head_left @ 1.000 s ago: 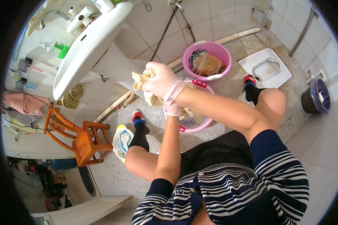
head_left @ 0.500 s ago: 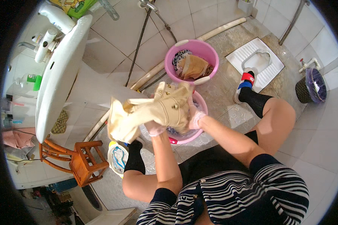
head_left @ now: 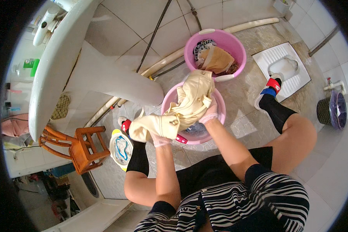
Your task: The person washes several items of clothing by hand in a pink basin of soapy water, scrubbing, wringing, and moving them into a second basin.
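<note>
A cream garment with gold buttons [head_left: 193,94], bunched and twisted, is stretched between my hands over the near pink basin [head_left: 222,110]. My left hand [head_left: 161,140], in a thin translucent glove, grips the garment's near left end, with its fingers mostly behind the fabric. At the garment's right side, my right hand [head_left: 209,113], gloved the same way, is closed on the cloth. Under the garment, water and some bluish-grey stuff show in the basin. How far the lower folds reach into it is hidden.
Behind stands a second pink tub [head_left: 241,54] holding several clothes. A squat toilet [head_left: 284,69] and a bin [head_left: 328,110] lie to the right. Leftward are a washbasin [head_left: 54,77], a wooden chair [head_left: 83,149] and a small white-yellow tub [head_left: 114,149] beside my foot.
The garment has swung rightward and its left end has been drawn in lower, uncovering more of the near basin. Both hands keep their hold. The whole view has shifted.
</note>
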{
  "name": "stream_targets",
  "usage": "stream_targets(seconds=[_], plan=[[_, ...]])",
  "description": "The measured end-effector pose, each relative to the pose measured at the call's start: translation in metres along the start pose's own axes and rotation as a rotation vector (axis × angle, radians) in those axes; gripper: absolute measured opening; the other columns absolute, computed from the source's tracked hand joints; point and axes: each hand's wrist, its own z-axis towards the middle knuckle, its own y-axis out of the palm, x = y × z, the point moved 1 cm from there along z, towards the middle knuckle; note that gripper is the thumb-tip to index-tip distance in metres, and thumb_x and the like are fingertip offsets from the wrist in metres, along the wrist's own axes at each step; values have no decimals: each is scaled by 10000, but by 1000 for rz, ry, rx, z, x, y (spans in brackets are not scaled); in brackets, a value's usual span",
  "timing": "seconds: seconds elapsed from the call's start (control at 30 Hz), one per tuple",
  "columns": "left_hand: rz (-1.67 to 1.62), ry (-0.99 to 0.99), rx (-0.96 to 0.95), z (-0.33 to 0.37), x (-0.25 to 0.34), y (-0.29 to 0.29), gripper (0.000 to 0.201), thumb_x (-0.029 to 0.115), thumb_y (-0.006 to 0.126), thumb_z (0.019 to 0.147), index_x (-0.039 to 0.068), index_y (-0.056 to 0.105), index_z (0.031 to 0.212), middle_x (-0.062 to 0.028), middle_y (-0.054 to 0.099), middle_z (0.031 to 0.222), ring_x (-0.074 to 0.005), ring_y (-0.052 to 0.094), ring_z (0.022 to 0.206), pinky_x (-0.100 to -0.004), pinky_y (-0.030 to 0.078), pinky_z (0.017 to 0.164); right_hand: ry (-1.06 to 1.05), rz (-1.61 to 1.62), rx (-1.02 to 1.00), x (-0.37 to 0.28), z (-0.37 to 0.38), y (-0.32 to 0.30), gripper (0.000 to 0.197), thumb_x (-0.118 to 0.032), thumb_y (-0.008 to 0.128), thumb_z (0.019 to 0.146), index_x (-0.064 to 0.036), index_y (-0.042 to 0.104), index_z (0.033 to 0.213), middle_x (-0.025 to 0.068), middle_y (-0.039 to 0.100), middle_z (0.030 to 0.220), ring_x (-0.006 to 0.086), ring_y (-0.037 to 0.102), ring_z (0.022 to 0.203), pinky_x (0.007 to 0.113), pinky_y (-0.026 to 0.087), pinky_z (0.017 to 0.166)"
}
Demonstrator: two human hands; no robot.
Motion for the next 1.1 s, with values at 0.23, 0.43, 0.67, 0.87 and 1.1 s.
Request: stream_targets(seconds=[0.23, 0.43, 0.67, 0.87, 1.1], plan=[[-5, -145, 287, 80, 9, 44, 365, 346, 382, 924, 94, 512, 1153, -78, 560, 1124, -236, 535, 1024, -382, 455, 880, 388, -785, -340, -37, -2, 4, 308, -139, 565, 742, -11, 563, 1021, 123, 602, 973, 265, 574, 874, 377, 442, 839], [295, -240, 303, 79, -19, 99, 261, 248, 488, 889, 48, 564, 1036, -107, 610, 969, -243, 599, 835, -368, 511, 728, 97, -2682, -1204, -19, -24, 39, 157, -278, 576, 688, -134, 636, 673, 92, 624, 741, 247, 587, 746, 379, 346, 815], [271, -228, 405, 104, -55, 64, 356, 282, 373, 898, 42, 498, 1131, -137, 533, 1130, -281, 533, 994, -416, 456, 835, 228, -3199, -946, 6, 1, 8, 203, -273, 568, 690, -132, 620, 827, 64, 592, 926, 242, 507, 950, 415, 287, 916], [7, 175, 352, 73, -19, 115, 405, 283, 328, 896, 60, 447, 1213, -138, 487, 1215, -287, 445, 1138, -425, 325, 993, -623, -2033, -729, -20, -35, 21, 378, -170, 634, 593, -65, 571, 951, 86, 484, 1157, 266, 419, 1142, 423, 244, 1004], [-85, 277, 198, 45, -6, 161, 510, 462, 316, 888, 120, 406, 1255, -92, 467, 1231, -276, 421, 1144, -456, 308, 992, 143, -325, 120, 19, -20, 17, 704, -645, 356, 836, -147, 359, 1333, 55, 399, 1341, 299, 435, 1164, 447, 327, 992]])
